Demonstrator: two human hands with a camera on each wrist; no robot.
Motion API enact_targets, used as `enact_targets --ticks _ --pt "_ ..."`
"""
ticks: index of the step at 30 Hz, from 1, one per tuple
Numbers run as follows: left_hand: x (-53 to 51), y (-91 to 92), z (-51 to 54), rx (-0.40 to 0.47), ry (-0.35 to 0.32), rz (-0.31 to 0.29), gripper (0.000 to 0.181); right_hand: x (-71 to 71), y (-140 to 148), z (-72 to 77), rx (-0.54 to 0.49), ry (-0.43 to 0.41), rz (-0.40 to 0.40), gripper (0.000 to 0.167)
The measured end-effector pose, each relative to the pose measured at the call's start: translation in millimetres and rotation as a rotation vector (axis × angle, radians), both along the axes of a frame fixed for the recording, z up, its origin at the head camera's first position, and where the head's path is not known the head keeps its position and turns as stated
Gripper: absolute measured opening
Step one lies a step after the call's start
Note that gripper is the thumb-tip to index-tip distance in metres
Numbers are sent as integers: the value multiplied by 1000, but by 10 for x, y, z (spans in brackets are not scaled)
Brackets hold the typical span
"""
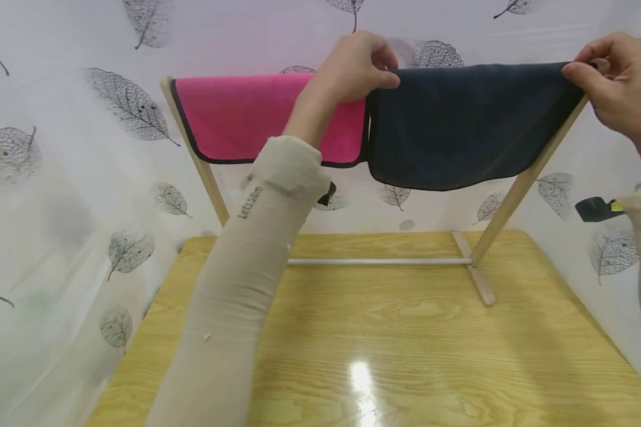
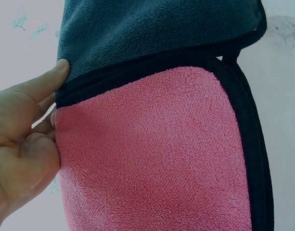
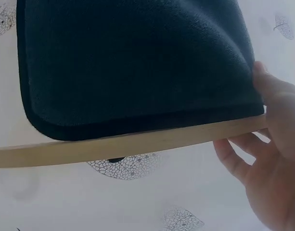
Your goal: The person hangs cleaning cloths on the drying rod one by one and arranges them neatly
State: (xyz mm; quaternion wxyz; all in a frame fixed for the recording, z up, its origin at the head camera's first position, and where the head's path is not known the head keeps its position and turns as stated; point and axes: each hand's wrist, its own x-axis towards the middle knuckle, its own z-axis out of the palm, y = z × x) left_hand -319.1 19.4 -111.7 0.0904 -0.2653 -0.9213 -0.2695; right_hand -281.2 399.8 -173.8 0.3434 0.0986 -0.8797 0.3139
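Observation:
Two towels hang folded side by side over the top of a wooden rack (image 1: 507,204), whose top bar they hide. The pink towel (image 1: 235,118) with black edging is on the left; the dark blue-grey towel (image 1: 459,124) is on the right. At the dark towel's upper left, my left hand (image 1: 355,68) pinches the top fold, beside the pink towel. My right hand (image 1: 627,83) pinches its upper right corner at the end of the rack. In the right wrist view, that towel's black edge (image 3: 137,120) runs along the wooden side post (image 3: 113,149).
The rack stands at the back of a wood-grain table (image 1: 406,332), with a white lower bar (image 1: 379,261) and a wooden foot (image 1: 481,281) on the right. Behind and beside it hangs a pale curtain (image 1: 59,207) printed with leaves.

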Motion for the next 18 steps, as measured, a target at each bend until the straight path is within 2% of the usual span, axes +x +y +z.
enact_targets --ticks 3,7,10,14,18 --pt "-3 17 -3 1 -6 14 35 3 12 16 12 -49 -58 16" --pt "-11 39 11 -37 -21 37 34 -25 -3 15 39 -12 -77 39" --pt "-17 49 12 -66 -13 37 34 -10 -17 5 37 6 -65 43" --pt "-14 57 6 -81 11 27 34 52 5 3 16 -65 -45 37" --pt "-8 52 0 -57 26 18 34 32 46 0 -24 -42 34 37"
